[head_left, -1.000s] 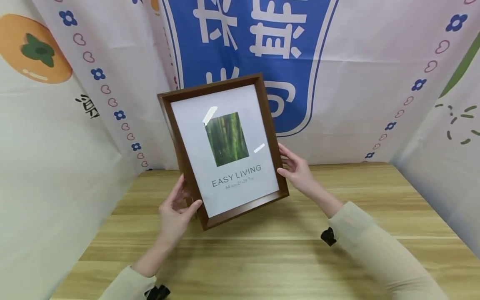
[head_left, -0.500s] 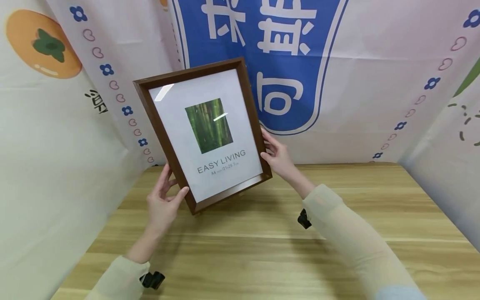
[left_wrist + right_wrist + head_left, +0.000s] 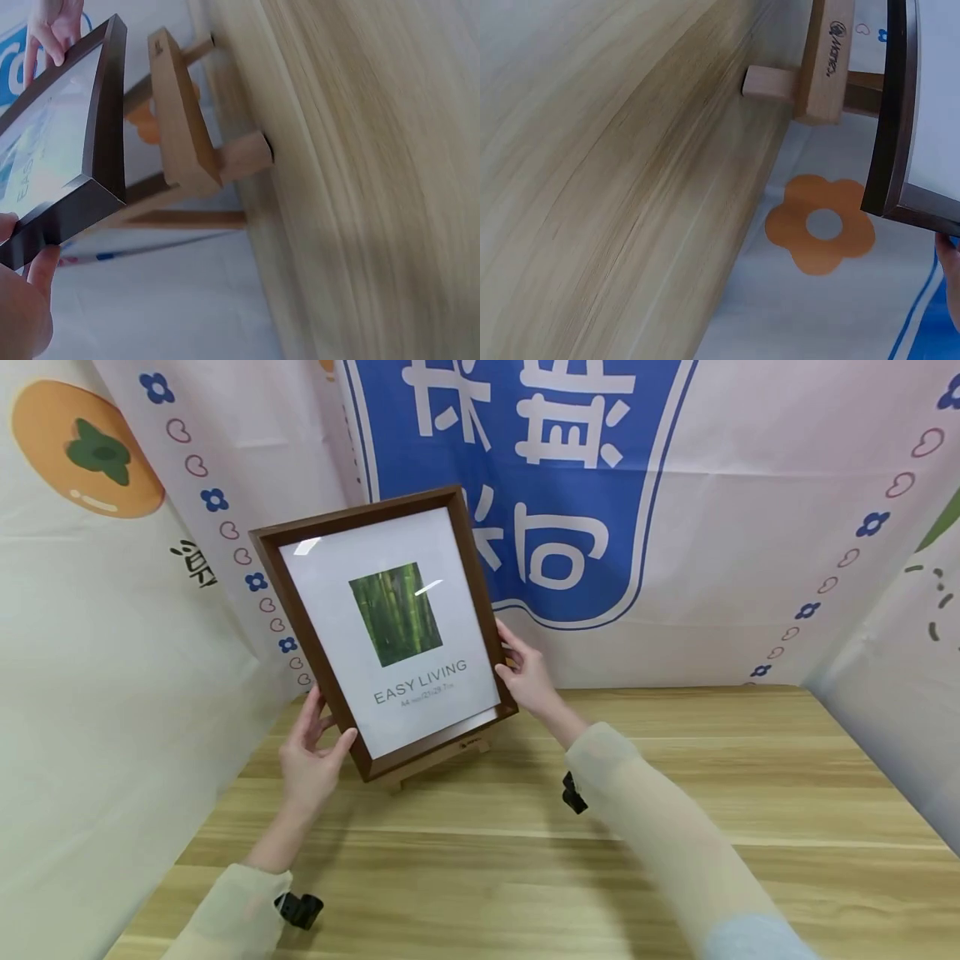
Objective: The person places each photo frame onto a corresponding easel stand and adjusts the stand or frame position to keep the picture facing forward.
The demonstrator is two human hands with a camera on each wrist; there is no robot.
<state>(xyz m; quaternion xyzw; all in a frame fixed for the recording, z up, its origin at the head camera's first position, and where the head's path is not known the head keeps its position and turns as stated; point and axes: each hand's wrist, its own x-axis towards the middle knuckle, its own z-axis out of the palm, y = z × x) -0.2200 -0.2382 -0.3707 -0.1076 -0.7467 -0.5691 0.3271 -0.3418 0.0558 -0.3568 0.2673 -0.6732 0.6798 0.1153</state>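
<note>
A brown picture frame (image 3: 397,618) with a green bamboo picture and the words "EASY LIVING" is held tilted between my two hands. My left hand (image 3: 306,770) grips its lower left side, thumb on the front. On the lower right side my right hand (image 3: 531,681) holds it, fingers reaching behind. Behind and below the frame stands a small wooden easel (image 3: 437,760), mostly hidden in the head view. The left wrist view shows a gap between the frame's lower edge (image 3: 111,112) and the easel ledge (image 3: 180,112). In the right wrist view the ledge (image 3: 825,67) also stands apart from the frame.
The easel's feet stand on a wood-grain table (image 3: 525,877) near its back edge. A printed cloth backdrop (image 3: 705,568) hangs behind, and cloth walls (image 3: 127,693) close in the sides. Small black cameras (image 3: 300,910) sit on both wrists.
Both hands have carried the frame leftward; over the last half second it also dropped slightly at the top. The easel's ledge now shows below its lower edge.
</note>
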